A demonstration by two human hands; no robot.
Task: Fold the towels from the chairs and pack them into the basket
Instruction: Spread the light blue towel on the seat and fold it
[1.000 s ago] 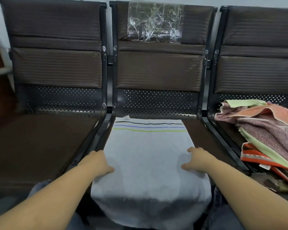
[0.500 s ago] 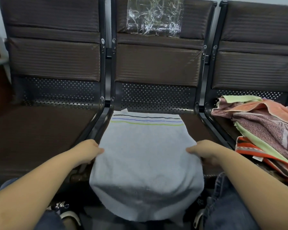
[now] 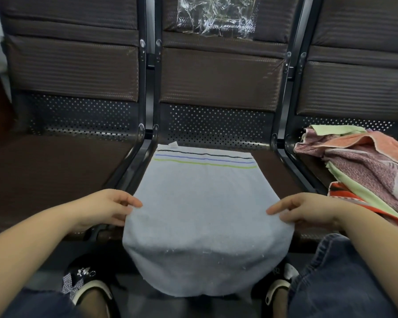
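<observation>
Both hands' fingers pinch the towel edges, striped end pointing away.

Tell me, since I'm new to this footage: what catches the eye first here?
The white towel with three thin stripes, spread on the middle chair and drooping over its front edge, with the left hand and right hand pinching its two sides. Next, the colourful towel pile on the right chair, and crinkled clear plastic on the middle backrest.

Waiting area: a row of linked brown padded chairs on a shared black perforated-metal frame, the bench seating typical of public waiting rooms.
</observation>
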